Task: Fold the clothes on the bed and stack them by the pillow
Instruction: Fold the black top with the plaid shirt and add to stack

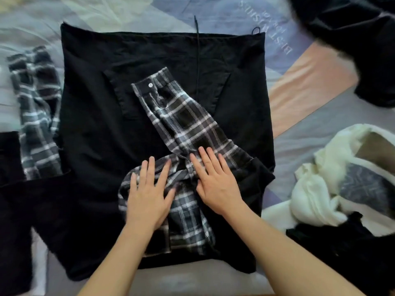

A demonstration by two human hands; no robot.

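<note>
- A black woven garment [102, 129] with a drawcord lay spread flat across the middle of the bed [310, 86].
- A black-and-white plaid flannel sleeve [183, 122], buttoned at the cuff, ran diagonally over it.
- The left hand [147, 197] pressed flat on the plaid, fingers straight and spread wide.
- The right hand [215, 180] pressed flat beside it, fingers straight, gripping nothing.
- More plaid fabric [36, 107] trailed off at the bed's left edge.
- A cream fleecy garment [316, 189] sat crumpled at the right edge; a dark heap [352, 39] filled the far right corner.
- The bedsheet showed pastel grey, pink and blue panels.

L hand [147, 195] flat, R hand [215, 182] flat
</note>
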